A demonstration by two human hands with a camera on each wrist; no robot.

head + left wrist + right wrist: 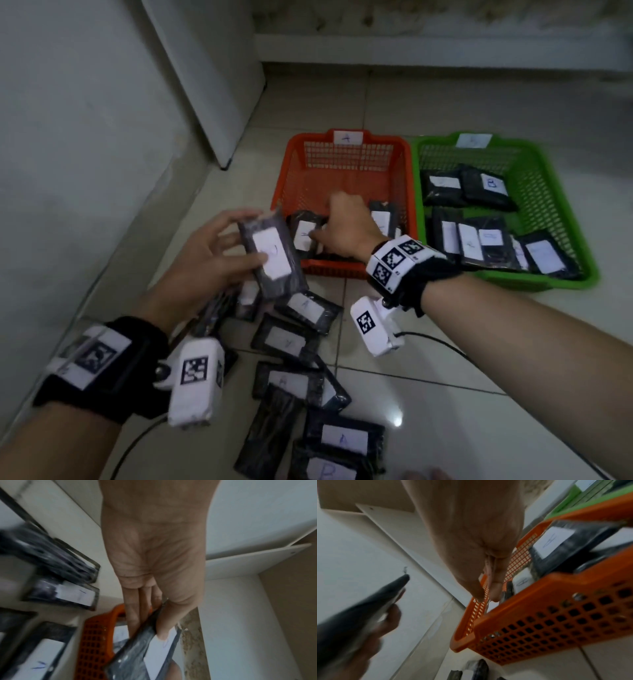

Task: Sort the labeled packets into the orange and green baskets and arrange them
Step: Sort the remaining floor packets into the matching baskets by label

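Observation:
My left hand [219, 250] grips a black packet [272, 255] with a white label, lifted just left of the orange basket [291, 164]. Thumb on the label and fingers behind show in the left wrist view on the packet [145, 655]. My right hand [339, 226] reaches into the orange basket, labeled A, and its fingertips touch a labeled packet [303, 233] standing near the front wall; another packet [382, 219] stands to its right. In the right wrist view the fingers [495, 592] point down with nothing pinched between them. The green basket [548, 282] holds several packets [479, 240].
Several more black packets [308, 310] lie in a loose pile on the tiled floor between my forearms, some marked A, one marked B [325, 472]. A wall runs along the left, and a white board [205, 85] leans against it behind the baskets.

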